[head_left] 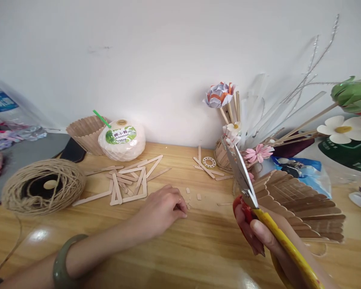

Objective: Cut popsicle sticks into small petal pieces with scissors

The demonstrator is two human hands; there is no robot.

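My right hand (268, 237) grips a pair of scissors (240, 173) with one red and one yellow handle. The blades point up and lie slightly apart, with nothing between them. Low over the table, my left hand (164, 206) has its fingers curled in and the thumb near them; whether a small piece is inside is hidden. Small cut-off wood bits (199, 197) lie just right of its fingertips. To its left is a loose pile of craft sticks (129, 199), some joined into angular frames.
A twine ball (45, 186) sits at left. Behind it stand a craft-stick basket (86, 132) and a wrapped coconut (122, 140) with a green straw. A fan-shaped stick piece (303, 204) lies beneath my right arm. Paper flowers (219, 95) and several stems crowd the back right, before a wall.
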